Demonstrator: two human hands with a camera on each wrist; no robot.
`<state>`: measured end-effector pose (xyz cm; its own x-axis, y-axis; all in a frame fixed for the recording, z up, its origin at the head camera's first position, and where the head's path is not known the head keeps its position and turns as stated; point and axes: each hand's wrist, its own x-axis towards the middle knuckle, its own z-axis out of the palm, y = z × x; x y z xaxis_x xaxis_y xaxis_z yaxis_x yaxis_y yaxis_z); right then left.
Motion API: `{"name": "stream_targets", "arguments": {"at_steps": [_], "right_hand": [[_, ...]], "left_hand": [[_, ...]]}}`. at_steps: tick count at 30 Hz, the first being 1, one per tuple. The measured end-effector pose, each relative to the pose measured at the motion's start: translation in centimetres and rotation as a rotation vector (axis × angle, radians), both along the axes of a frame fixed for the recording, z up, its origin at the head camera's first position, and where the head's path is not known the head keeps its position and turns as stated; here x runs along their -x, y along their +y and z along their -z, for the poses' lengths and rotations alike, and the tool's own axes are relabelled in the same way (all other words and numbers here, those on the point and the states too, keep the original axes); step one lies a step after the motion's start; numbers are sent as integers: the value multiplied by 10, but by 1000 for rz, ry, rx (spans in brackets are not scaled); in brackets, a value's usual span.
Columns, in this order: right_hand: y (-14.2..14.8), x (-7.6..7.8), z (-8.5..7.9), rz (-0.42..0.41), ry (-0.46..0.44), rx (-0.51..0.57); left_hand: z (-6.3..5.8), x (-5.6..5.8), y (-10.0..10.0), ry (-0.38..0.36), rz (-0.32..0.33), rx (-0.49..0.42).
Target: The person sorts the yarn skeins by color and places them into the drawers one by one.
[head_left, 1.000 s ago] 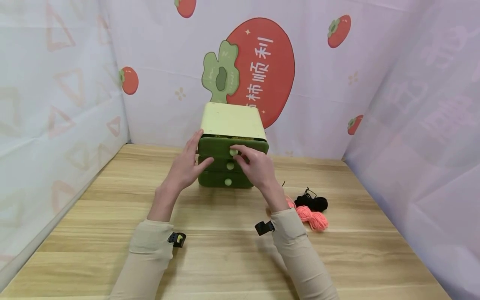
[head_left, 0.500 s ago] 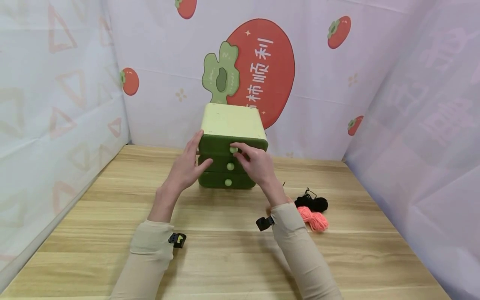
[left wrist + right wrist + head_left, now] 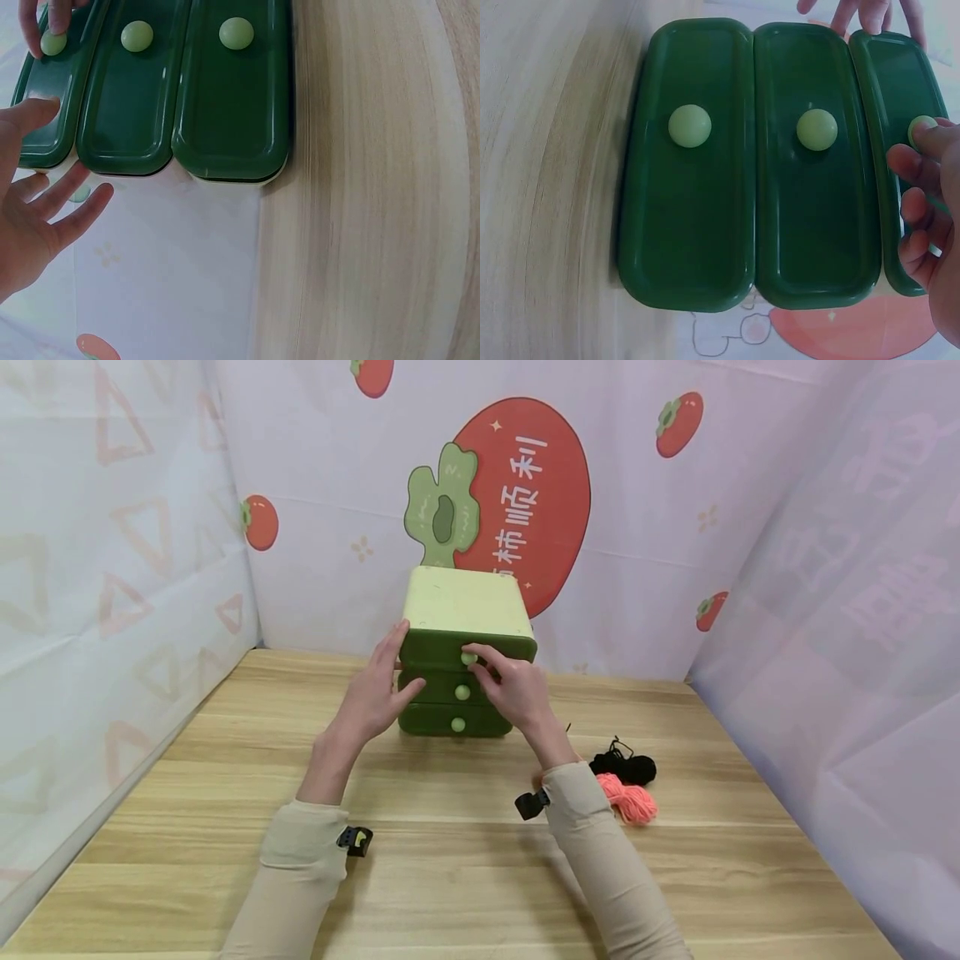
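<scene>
While the right hand (image 3: 519,693) pinches the round pale-green top knob (image 3: 468,658), the left hand (image 3: 366,695), fingers spread and gripping nothing, touches the left side of the cream box (image 3: 468,602), its three dark-green drawers (image 3: 431,718) long side-to-side, near the far edge of the wooden tabletop (image 3: 442,885).

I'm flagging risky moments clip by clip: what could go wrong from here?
The left hand has fingertips by the top drawer's left edge; they might get nipped. If the right hand, pinching the top knob, pulls hard, the mini drawer cabinet could slide or tip. The right sleeve could snag the coral yarn, close by in the head view.
</scene>
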<state>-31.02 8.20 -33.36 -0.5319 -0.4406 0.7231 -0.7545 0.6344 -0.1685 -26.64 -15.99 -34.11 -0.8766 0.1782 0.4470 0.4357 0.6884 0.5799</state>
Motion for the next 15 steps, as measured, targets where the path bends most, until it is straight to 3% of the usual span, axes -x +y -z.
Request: {"name": "stream_targets", "arguments": {"at_steps": [5, 12, 15], "right_hand": [[1, -2, 3, -26, -4, 25], [4, -5, 8, -180, -17, 83], [5, -3, 12, -172, -43, 62]], "left_hand": [[5, 2, 1, 4, 1, -2], [5, 3, 2, 11, 9, -11], [3, 3, 2, 13, 9, -8]]}}
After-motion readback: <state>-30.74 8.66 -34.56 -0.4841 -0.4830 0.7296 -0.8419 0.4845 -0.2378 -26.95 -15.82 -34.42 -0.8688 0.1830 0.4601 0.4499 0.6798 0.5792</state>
